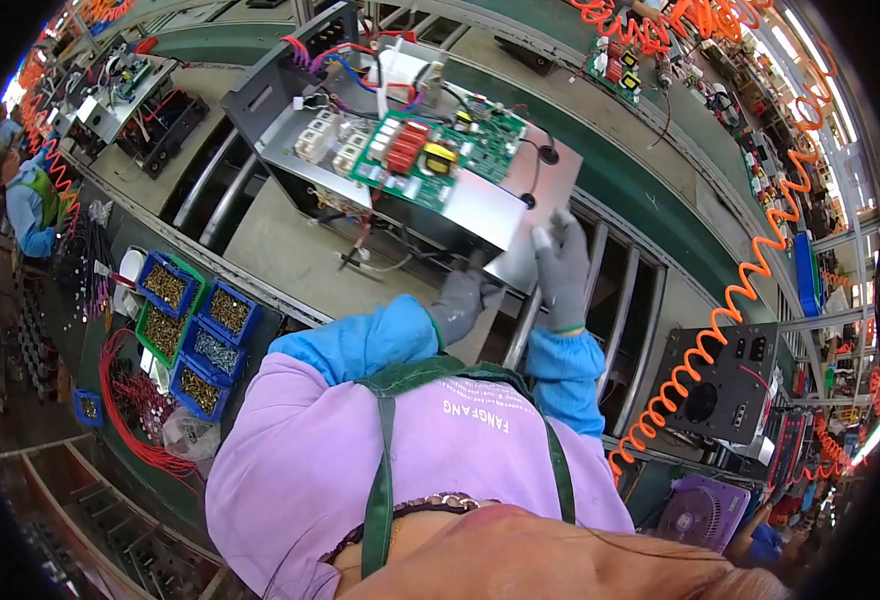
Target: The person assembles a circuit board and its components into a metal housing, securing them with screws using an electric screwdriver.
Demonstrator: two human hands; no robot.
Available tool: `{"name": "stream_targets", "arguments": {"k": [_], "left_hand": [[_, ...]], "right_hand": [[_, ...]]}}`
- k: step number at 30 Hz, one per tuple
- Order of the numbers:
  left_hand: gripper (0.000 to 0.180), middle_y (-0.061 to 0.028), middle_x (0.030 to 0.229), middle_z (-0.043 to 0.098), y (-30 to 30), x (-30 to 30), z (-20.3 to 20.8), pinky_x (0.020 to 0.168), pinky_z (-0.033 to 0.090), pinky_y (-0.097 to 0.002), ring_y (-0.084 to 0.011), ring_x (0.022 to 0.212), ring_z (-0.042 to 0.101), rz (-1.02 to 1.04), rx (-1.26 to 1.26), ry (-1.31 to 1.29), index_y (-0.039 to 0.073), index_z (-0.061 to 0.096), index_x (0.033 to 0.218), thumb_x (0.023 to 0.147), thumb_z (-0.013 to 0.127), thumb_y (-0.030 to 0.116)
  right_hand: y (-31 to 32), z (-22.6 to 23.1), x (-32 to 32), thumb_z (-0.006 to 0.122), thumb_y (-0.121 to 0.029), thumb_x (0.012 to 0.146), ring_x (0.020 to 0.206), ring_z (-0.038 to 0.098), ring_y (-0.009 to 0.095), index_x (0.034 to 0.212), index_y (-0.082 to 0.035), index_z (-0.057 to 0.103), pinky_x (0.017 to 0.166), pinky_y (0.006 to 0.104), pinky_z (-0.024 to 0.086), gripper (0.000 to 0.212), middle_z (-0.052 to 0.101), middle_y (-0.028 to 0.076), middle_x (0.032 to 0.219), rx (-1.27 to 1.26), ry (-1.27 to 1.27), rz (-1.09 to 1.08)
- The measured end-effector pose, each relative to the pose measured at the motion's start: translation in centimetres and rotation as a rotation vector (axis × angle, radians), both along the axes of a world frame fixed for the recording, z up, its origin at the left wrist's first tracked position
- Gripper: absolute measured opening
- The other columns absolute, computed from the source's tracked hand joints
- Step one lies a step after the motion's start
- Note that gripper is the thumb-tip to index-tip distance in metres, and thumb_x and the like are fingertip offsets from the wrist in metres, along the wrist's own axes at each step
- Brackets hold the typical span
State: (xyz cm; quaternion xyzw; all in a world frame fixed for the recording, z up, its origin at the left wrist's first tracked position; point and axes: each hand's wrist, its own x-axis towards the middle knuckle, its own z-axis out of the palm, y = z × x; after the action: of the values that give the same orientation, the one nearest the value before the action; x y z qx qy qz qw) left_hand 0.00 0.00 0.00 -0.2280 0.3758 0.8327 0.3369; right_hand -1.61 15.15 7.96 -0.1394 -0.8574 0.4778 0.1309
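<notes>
In front of me a metal equipment chassis (550, 185) lies at a slant, with a dark grey end panel (278, 85) at its far left. A green circuit board (485, 135) with red and yellow parts sits on it, beside white terminal blocks (322, 135) and bundled wires. My left hand (463, 303), in a grey glove, is curled at the chassis's near edge; what its fingers hold, if anything, is hidden. At the right end of the chassis is my right hand (563, 268), also gloved, slightly blurred, fingers stretched out beside the bare plate.
Metal rollers (615, 310) run under and right of the chassis. Blue bins (200, 390) of screws stand at the left. An orange coiled hose (745, 290) hangs at the right, before a black panel (710, 385). A co-worker (32, 210) is far left; another unit (125, 105) stands beyond.
</notes>
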Motion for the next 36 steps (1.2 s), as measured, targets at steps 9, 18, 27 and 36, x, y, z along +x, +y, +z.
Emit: {"name": "stream_targets", "arguments": {"k": [9,18,27,36], "left_hand": [[0.031,-0.0122,0.101,0.065,-24.0,-5.4,5.6,0.080,0.051,-0.0304,-0.0195,0.095,0.062,-0.503,-0.545,0.465,-0.002,0.058,0.113,0.084,0.057,0.011],[0.035,-0.0147,0.097,0.064,-26.8,-14.9,8.1,0.082,0.047,-0.0360,-0.0264,0.092,0.063,0.140,-1.273,0.989,-0.001,0.055,0.110,0.083,0.064,0.019],[0.035,-0.0205,0.094,0.066,-28.6,-15.5,8.1,0.078,0.049,-0.0421,-0.0376,0.089,0.064,0.186,-1.537,1.009,-0.001,0.056,0.105,0.079,0.062,0.022],[0.031,-0.0166,0.087,0.065,-29.6,-7.7,11.7,0.069,0.048,-0.0408,-0.0353,0.078,0.064,0.129,-1.522,0.963,0.002,0.053,0.105,0.080,0.062,0.018]], "right_hand": [[5.5,-3.3,7.0,0.061,-0.027,0.085,0.109,0.058,0.025,0.128,-0.002,0.049,0.091,0.0342,0.047,0.051,0.054,0.018,0.124,0.080,-0.219,-0.349],[0.5,-1.3,6.5,0.063,-0.022,0.084,0.106,0.059,0.025,0.123,-0.002,0.053,0.090,0.0330,0.046,0.045,0.059,0.013,0.115,0.648,-0.377,-0.538],[4.5,-4.2,5.0,0.069,-0.028,0.077,0.097,0.061,0.037,0.120,-0.011,0.054,0.081,0.0440,0.049,0.048,0.065,0.020,0.098,0.422,-0.321,-0.566],[10.5,-5.7,4.5,0.044,-0.056,0.092,0.074,0.064,0.028,0.098,0.004,0.065,0.068,0.0393,0.049,0.064,0.066,0.019,0.080,-0.245,-0.187,-0.483]]}}
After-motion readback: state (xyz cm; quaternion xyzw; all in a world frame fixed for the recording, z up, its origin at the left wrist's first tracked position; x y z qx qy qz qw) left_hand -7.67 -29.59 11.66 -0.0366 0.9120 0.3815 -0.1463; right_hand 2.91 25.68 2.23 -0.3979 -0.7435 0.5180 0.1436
